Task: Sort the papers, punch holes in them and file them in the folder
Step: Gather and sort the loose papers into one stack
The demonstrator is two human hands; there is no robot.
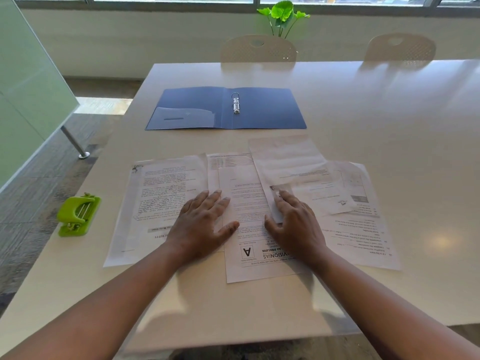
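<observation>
Several printed papers lie spread and overlapping across the near middle of the table, their text upside down to me. My left hand rests flat on them with fingers spread, over the left sheet and the middle one. My right hand lies on the sheets to the right, its fingers touching the corner of an upper sheet. A blue ring folder lies open farther back, its metal rings shut and holding nothing. A green hole punch sits at the table's left edge.
The white table stretches right and back. Two cream chairs stand at its far side, with a green plant behind by the window. A green glass partition stands left of the table.
</observation>
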